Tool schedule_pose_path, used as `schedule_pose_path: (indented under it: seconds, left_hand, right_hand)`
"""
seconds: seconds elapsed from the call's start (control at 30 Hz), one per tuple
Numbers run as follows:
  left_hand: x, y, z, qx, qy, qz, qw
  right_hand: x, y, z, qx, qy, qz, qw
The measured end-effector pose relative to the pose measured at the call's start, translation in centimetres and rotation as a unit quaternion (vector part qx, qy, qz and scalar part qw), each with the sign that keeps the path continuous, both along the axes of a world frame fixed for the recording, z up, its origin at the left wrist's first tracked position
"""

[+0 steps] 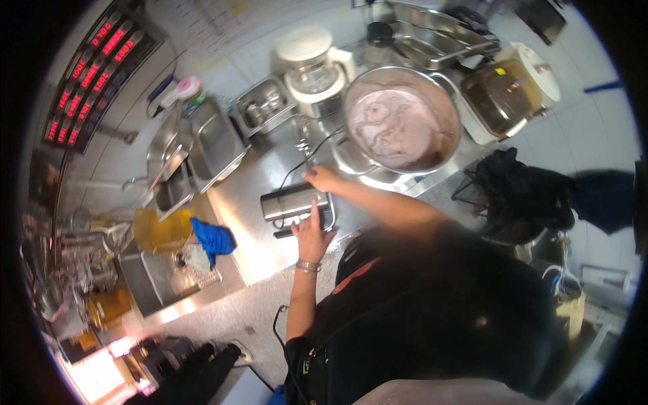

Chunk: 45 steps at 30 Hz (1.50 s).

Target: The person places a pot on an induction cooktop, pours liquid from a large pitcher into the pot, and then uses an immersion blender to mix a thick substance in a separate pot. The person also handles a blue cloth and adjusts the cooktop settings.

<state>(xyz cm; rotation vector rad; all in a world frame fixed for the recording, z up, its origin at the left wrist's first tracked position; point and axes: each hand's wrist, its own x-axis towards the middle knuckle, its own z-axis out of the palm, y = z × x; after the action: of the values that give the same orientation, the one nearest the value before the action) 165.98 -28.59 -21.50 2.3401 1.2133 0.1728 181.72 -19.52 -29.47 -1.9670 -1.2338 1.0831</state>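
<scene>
A box-shaped silver-and-black appliance (291,203) lies on the steel worktop (253,172), and a dark cord (298,166) runs behind it. My left hand (313,230), with bracelets at the wrist, reaches over its near side. The fingers are spread, and the index finger points onto the silver top. My right hand (324,178) is at the far right corner of the appliance, fingers curled; whether it pinches anything is too blurred to tell. Beyond it lies what looks like a wire whisk (302,134).
A large steel pot (349,93) holds pale pinkish-brown contents. Around it stand a white coffee maker (309,61), steel pans (217,142) and a lidded bin (501,98). Leftward are a sink (147,288), a blue cloth (213,239) and a red-digit timer panel (91,81). Someone's dark-clothed legs (207,364) show lower left.
</scene>
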Motion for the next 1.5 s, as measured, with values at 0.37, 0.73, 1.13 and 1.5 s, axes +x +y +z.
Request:
schedule_pose_path:
  seconds: [0.37, 0.73, 1.13, 1.5]
  left_hand:
    - [0.0, -1.2, 1.0, 0.103, -0.035, 0.021, 0.994]
    - [3.0, -7.3, 2.6, 0.204, -0.093, 0.197, 0.954]
    - [8.8, -19.3, -0.5, 0.073, -0.121, 0.244, 0.960]
    - [-0.6, -28.7, -16.9, -0.232, -0.049, 0.419, 0.877]
  right_hand:
    - [2.2, -13.2, 10.2, 0.185, -0.039, 0.137, 0.972]
    - [9.4, -22.0, 13.5, 0.026, 0.291, 0.325, 0.900]
    - [17.4, -26.7, 11.3, 0.085, 0.223, 0.267, 0.934]
    - [26.8, -25.6, 3.7, 0.027, -0.185, 0.060, 0.980]
